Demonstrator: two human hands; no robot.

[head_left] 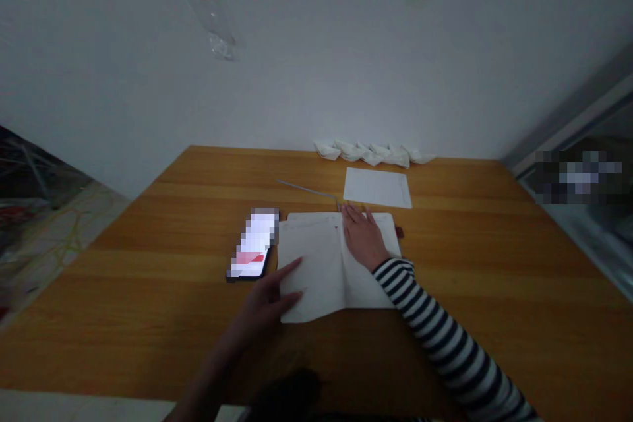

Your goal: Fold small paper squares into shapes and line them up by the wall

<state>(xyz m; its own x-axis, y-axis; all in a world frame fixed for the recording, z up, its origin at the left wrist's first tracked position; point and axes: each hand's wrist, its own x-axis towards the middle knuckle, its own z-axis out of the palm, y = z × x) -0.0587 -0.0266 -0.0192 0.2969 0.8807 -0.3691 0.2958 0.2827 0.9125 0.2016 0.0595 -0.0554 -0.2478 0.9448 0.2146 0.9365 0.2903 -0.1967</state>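
On the worktop (163, 316), my left hand (270, 297) and right hand (363, 234) at an open notebook (314, 277)

The notebook lies open near the worktop's front edge, its fold running roughly away from me. My right hand rests on the upper part of the right page (368, 283), palm down and unclenched, fingers reaching toward the top of the fold. My left hand is at the outer edge of the left page (309, 247), thumb and one finger spread apart over the paper. Its other fingers are hidden, so I cannot tell whether they grip the page from beneath. The left page's lower edge comes nearer to me than the right page's. A small red mark shows near the top of the fold, and a dark red tab (399, 232) sticks out at the notebook's right side.

Just left of the notebook lies my phone (254, 247), screen lit and pixelated. A thin grey ribbon (307, 190) runs from the top of the fold out to the left. Beyond the notebook, to the right, lies a sheet (378, 188) with faint lines. Behind that, crumpled white tissues (373, 153) sit in a row by the wall (321, 79). A striped sleeve (435, 323) covers my right arm.
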